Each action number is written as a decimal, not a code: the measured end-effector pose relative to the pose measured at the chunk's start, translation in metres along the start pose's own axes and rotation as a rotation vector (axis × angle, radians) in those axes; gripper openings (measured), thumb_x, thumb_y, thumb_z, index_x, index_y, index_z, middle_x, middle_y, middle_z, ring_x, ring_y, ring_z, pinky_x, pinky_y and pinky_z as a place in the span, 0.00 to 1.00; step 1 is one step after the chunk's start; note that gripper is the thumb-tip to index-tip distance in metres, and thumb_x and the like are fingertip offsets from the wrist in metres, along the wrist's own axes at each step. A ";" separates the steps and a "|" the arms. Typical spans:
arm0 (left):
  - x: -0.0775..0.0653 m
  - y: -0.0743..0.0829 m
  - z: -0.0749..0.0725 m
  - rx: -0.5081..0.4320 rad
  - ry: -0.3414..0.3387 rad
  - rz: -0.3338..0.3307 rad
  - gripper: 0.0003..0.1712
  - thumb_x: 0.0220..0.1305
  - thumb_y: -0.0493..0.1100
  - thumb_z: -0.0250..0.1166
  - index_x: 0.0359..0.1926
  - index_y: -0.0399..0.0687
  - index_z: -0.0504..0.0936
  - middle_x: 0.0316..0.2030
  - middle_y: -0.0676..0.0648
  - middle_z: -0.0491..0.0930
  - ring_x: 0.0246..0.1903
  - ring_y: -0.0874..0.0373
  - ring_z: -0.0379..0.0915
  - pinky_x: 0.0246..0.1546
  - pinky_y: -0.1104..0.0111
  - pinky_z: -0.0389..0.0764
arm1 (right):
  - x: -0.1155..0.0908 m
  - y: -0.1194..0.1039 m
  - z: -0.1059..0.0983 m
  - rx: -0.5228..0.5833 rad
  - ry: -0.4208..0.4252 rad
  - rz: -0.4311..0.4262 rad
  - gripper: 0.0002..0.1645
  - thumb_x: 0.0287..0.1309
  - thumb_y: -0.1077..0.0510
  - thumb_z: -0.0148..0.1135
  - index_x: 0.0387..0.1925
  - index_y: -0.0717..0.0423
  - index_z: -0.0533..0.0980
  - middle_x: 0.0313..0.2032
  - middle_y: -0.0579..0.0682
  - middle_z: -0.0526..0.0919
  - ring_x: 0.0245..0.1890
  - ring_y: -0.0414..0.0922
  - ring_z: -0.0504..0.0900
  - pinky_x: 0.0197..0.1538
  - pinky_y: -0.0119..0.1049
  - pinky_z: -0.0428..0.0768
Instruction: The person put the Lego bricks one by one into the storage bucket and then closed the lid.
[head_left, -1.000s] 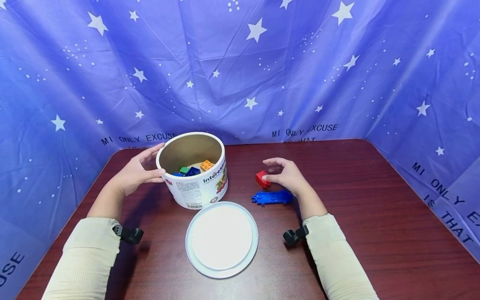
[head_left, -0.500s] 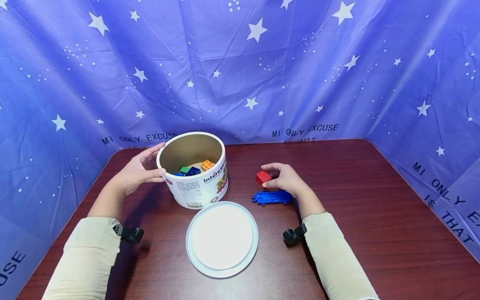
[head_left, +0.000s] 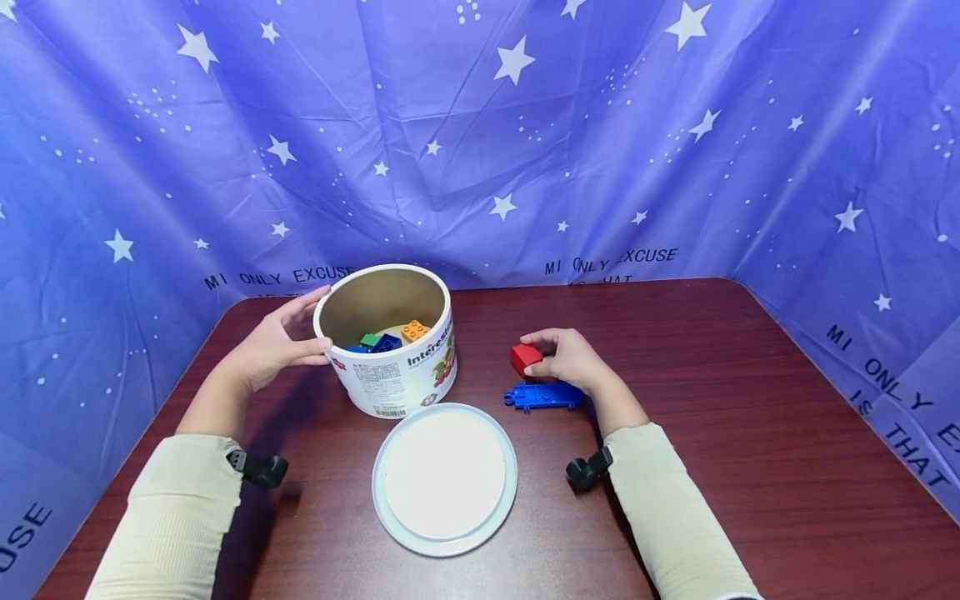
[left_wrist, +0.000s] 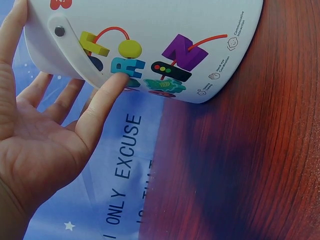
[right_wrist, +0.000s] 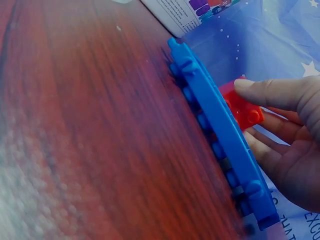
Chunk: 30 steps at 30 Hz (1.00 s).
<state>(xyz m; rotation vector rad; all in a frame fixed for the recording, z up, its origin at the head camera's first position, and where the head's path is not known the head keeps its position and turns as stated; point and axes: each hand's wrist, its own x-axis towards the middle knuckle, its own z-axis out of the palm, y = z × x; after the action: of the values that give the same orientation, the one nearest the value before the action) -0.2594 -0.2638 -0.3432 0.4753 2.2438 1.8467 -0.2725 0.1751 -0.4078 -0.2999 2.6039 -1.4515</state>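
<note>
A round white printed bucket stands tilted toward me at the table's left centre. My left hand rests against its left side, thumb at the rim and fingers spread; in the left wrist view the fingertips touch the printed wall beside its white handle. To the right of the bucket, my right hand pinches a red toy brick between thumb and fingers. In the right wrist view, brick studs show below the thumb. Just nearer than the brick lies a long blue toy vehicle base, its right end partly behind the wrist.
Inside the bucket lie an orange brick, a green brick and dark blue ones. A round white lid lies flat in front of it. Blue starry cloth hangs behind the dark red table.
My right hand's fingers have closed in on the red brick, and the brick has turned slightly. The left hand and bucket stay where they were.
</note>
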 end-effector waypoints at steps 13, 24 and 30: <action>0.000 -0.002 -0.001 0.003 0.002 0.000 0.50 0.60 0.28 0.64 0.77 0.47 0.48 0.68 0.32 0.55 0.54 0.50 0.73 0.45 0.51 0.83 | -0.002 -0.014 -0.006 0.071 0.021 -0.039 0.32 0.49 0.66 0.74 0.58 0.58 0.77 0.52 0.60 0.80 0.49 0.55 0.80 0.51 0.45 0.83; 0.000 -0.002 -0.001 -0.009 0.000 0.001 0.50 0.59 0.27 0.65 0.77 0.46 0.48 0.69 0.31 0.53 0.53 0.51 0.74 0.44 0.52 0.83 | -0.003 -0.037 -0.011 0.093 0.035 -0.133 0.33 0.46 0.68 0.75 0.57 0.61 0.77 0.51 0.60 0.81 0.45 0.54 0.82 0.52 0.46 0.83; 0.000 -0.001 0.000 -0.007 -0.002 0.000 0.50 0.60 0.28 0.65 0.77 0.46 0.48 0.69 0.31 0.53 0.53 0.52 0.74 0.44 0.53 0.83 | -0.003 -0.053 -0.016 0.058 0.044 -0.171 0.32 0.45 0.66 0.76 0.56 0.59 0.79 0.51 0.58 0.82 0.45 0.52 0.82 0.51 0.45 0.83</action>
<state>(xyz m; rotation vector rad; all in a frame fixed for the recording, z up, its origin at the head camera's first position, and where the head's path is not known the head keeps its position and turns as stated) -0.2599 -0.2643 -0.3445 0.4755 2.2355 1.8520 -0.2682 0.1621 -0.3542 -0.5002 2.6208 -1.6011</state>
